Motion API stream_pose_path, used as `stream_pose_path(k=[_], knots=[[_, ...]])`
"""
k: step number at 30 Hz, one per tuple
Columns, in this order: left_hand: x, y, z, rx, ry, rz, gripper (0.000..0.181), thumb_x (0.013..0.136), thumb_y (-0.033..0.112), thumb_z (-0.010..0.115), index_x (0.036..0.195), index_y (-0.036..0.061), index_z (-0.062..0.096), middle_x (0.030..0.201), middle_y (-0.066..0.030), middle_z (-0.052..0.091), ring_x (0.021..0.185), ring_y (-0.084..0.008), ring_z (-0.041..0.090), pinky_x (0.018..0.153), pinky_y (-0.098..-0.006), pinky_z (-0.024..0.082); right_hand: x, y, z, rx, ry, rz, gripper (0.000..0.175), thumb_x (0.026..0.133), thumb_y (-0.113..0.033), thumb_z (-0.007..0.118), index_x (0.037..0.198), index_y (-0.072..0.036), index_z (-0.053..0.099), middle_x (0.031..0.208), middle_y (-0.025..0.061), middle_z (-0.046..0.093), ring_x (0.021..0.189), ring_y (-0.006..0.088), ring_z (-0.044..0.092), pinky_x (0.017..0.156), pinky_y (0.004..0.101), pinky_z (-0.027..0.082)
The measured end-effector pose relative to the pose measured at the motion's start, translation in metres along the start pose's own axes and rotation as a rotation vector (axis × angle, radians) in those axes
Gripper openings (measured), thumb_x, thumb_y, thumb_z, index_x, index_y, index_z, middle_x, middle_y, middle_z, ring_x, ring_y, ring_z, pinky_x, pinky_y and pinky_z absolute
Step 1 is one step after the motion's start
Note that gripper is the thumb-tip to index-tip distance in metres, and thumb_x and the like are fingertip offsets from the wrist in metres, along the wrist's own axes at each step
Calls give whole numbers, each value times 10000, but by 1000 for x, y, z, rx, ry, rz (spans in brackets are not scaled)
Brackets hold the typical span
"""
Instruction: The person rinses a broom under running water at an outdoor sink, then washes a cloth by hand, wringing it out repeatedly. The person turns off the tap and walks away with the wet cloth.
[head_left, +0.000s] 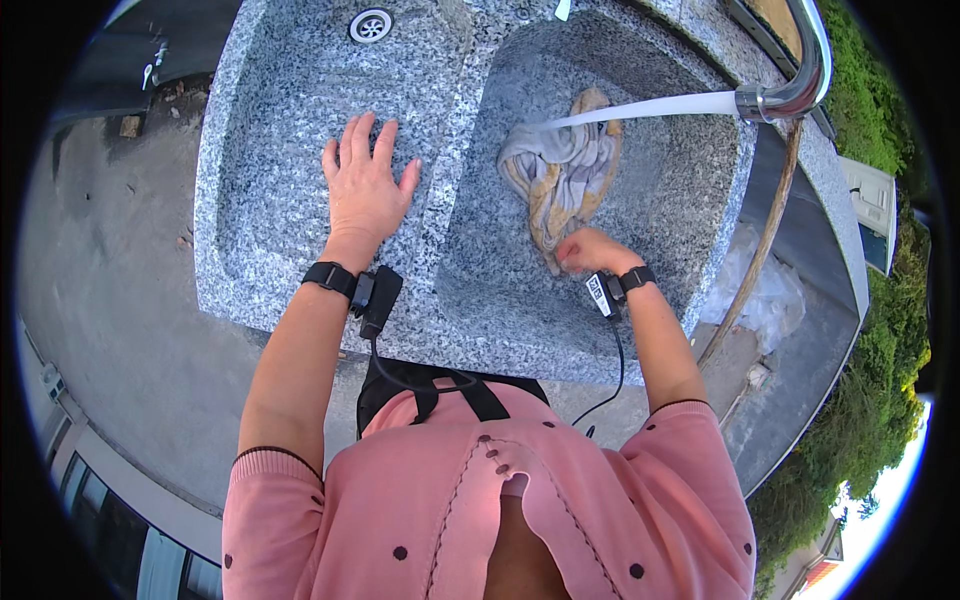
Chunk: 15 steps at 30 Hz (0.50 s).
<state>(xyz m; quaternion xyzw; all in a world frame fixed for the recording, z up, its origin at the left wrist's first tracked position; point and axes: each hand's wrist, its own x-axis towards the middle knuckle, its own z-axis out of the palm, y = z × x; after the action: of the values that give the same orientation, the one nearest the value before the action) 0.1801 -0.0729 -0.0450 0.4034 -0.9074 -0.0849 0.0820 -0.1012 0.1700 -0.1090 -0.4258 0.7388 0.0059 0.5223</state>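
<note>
My left hand (367, 178) rests palm down with fingers spread on the ridged side of a speckled granite sink (259, 277); it holds nothing. In the deeper basin (495, 300) to the right, a wet grey cloth with tan edges (574, 169) lies bunched up. The fingers of my right hand (592, 251) are closed on its near end. Water (645, 110) runs from a chrome faucet (776, 103) onto the far part of the cloth. A black strap with a small wired device sits on each wrist.
A drain strainer (371, 26) is set in the far left of the sink. Right of the basin, a wooden stick (765, 232) leans beside crumpled clear plastic (757, 289). A wall tap (154, 67) is at the far left. Concrete floor (112, 247) surrounds the sink's left side.
</note>
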Motion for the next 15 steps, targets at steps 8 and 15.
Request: stream_pose_path(k=[8, 15], knots=[[-1, -1, 4, -11, -5, 4, 532, 847, 370, 603, 1276, 76, 493, 1358, -161, 410, 1312, -316, 322, 1073, -514, 205, 65, -31, -31, -107, 788, -39, 333, 783, -137, 649, 1110, -87, 606, 1192, 149, 556, 1023, 365, 579, 855, 438, 482], [0, -1, 3, -13, 3, 13, 527, 854, 375, 596, 1277, 77, 494, 1358, -158, 411, 1310, -316, 324, 1075, -507, 200, 20, -71, -24, -152, 306, -74, 259, 839, -264, 608, 980, -57, 671, 965, 143, 653, 922, 332, 624, 802, 401, 492]])
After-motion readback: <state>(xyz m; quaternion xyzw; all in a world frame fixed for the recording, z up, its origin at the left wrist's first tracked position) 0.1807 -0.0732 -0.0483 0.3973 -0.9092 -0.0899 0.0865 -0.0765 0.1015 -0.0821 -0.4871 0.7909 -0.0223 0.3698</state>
